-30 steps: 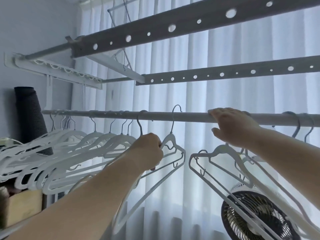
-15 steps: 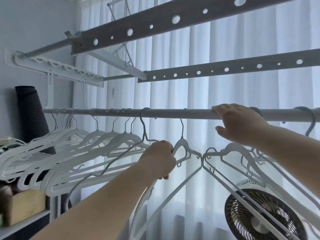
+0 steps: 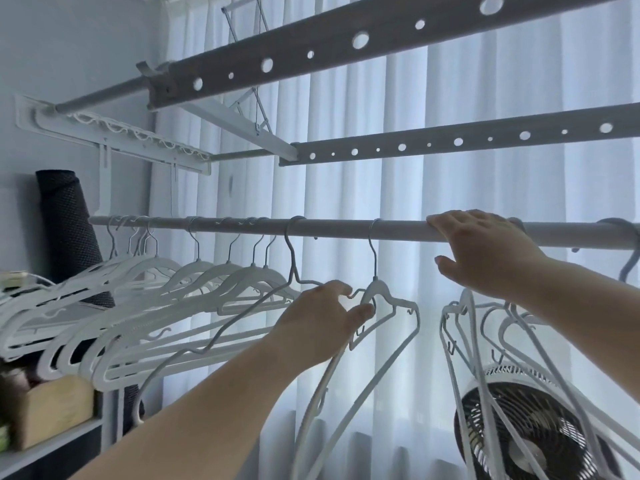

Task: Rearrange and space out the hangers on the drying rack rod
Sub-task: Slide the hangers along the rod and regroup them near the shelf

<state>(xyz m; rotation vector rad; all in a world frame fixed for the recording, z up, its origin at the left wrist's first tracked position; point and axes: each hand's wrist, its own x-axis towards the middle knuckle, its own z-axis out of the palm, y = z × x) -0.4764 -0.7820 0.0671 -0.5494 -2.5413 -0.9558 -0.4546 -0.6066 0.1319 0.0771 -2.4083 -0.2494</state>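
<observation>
Head: left hand point(image 3: 322, 318) pinches hanger point(image 3: 376, 287) — gap rightward.

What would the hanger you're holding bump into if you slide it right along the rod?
The white hanger, pinched by the left hand, has bare rod just right of its hook. Past that, the right hand lies over the rod, with more hangers bunched below it.
</observation>
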